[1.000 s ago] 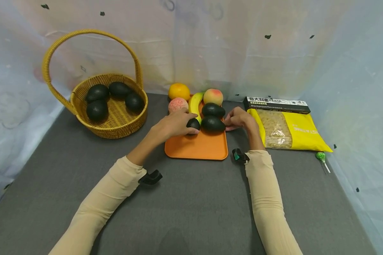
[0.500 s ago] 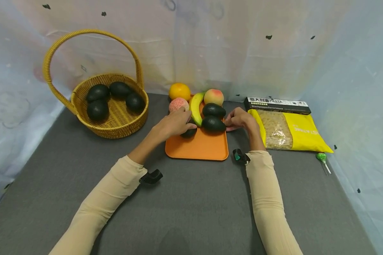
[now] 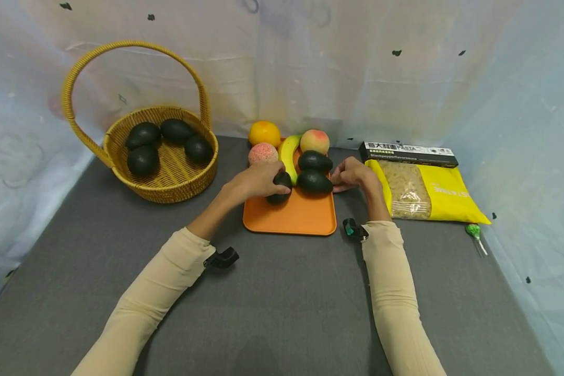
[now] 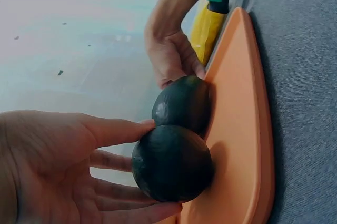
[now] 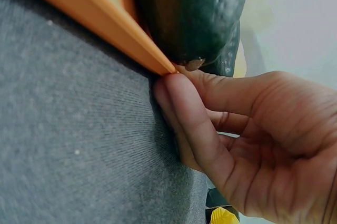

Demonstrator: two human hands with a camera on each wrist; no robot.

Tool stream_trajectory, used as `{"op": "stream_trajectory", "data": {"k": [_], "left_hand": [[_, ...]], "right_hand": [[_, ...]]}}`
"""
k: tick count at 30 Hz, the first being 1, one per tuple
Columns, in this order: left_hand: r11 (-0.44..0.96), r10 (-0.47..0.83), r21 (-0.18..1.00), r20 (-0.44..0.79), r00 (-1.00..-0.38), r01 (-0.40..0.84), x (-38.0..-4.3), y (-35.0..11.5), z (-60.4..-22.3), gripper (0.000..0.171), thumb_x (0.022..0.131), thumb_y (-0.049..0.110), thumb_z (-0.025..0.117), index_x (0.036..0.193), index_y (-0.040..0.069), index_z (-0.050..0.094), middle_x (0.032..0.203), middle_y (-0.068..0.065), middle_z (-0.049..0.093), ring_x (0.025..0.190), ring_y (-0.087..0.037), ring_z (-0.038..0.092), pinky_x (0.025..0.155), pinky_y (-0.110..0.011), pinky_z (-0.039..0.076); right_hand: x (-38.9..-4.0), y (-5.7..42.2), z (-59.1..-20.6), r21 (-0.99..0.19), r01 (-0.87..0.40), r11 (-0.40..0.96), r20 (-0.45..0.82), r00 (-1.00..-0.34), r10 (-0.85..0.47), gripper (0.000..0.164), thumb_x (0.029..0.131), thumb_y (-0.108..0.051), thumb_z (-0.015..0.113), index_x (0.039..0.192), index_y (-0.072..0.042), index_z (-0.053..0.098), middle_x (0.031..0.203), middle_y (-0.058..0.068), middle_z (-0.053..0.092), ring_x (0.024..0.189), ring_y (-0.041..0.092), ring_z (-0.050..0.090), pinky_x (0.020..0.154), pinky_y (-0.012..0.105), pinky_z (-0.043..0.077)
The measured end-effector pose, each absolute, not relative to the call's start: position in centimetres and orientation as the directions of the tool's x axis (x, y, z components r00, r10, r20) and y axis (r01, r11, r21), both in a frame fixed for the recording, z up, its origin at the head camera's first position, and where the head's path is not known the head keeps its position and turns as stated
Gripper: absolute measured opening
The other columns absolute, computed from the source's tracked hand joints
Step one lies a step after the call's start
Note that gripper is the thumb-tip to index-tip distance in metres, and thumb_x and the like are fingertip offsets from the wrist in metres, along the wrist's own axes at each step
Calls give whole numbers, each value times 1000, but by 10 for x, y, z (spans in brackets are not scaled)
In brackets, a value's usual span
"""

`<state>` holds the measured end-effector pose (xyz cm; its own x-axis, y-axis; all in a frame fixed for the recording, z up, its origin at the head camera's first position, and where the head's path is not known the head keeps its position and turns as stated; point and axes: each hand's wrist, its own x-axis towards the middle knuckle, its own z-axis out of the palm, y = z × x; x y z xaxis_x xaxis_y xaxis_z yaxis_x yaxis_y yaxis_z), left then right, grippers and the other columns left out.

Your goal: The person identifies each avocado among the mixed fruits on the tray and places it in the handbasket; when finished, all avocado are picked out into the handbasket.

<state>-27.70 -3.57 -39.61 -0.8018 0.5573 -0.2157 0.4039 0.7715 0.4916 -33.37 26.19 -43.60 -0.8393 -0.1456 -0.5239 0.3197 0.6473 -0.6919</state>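
Observation:
My left hand (image 3: pixel 259 179) holds an avocado (image 3: pixel 282 188) over the left half of an orange tray (image 3: pixel 289 222). In the left wrist view, thumb and fingers spread around that dark green avocado (image 4: pixel 171 165). Two more avocados, a rear one (image 3: pixel 315 161) and a front one (image 3: pixel 316 183), lie at the tray's right side. My right hand (image 3: pixel 352 175) pinches the tray's right rim; the right wrist view shows thumb and fingertips at the tray edge (image 5: pixel 131 39), just below an avocado's stem end. A banana (image 3: pixel 289 157) lies between the avocados and a pink speckled round fruit (image 3: pixel 263 153).
An orange (image 3: pixel 264 134) and a peach (image 3: pixel 315 141) sit at the tray's back. A wicker basket (image 3: pixel 178 190) with several avocados stands left. On the right lie a black pasta box (image 3: pixel 409 154), a yellow pasta bag (image 3: pixel 446 193) and a green lollipop (image 3: pixel 473 231).
The avocado in my left hand has shifted slightly left from the banana and turned, showing more of its side. My right hand has stayed at the tray's rim.

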Motion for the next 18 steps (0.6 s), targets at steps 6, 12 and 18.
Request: {"op": "stream_trajectory", "data": {"k": [6, 12, 18], "left_hand": [[776, 537, 502, -206, -818, 383, -279, -41, -396, 63, 98, 36, 74, 148, 7, 49, 150, -15, 58, 130, -32, 61, 109, -49, 50], [768, 540, 516, -205, -816, 379, -279, -44, -393, 63, 98, 40, 73, 149, 11, 49, 150, -14, 58, 127, -31, 61, 108, -50, 51], [778, 514, 515, -192, -836, 360, -275, -48, -376, 63, 97, 43, 73, 149, 15, 50, 150, -12, 59, 128, -33, 60, 107, -52, 51]], "right_hand": [[-334, 261, -436, -694, 317, 647, -524, -838, -151, 10, 100, -1, 65, 103, 8, 70, 86, 6, 66, 69, 13, 74, 78, 32, 65], [-330, 259, -433, -701, 311, 641, -510, -847, -147, 11, 100, -4, 67, 105, 6, 70, 87, 6, 66, 69, 12, 74, 78, 31, 65], [-328, 258, -432, -703, 311, 640, -503, -853, -138, 10, 99, -3, 68, 103, 6, 71, 88, 6, 66, 67, 11, 74, 75, 29, 65]]}}
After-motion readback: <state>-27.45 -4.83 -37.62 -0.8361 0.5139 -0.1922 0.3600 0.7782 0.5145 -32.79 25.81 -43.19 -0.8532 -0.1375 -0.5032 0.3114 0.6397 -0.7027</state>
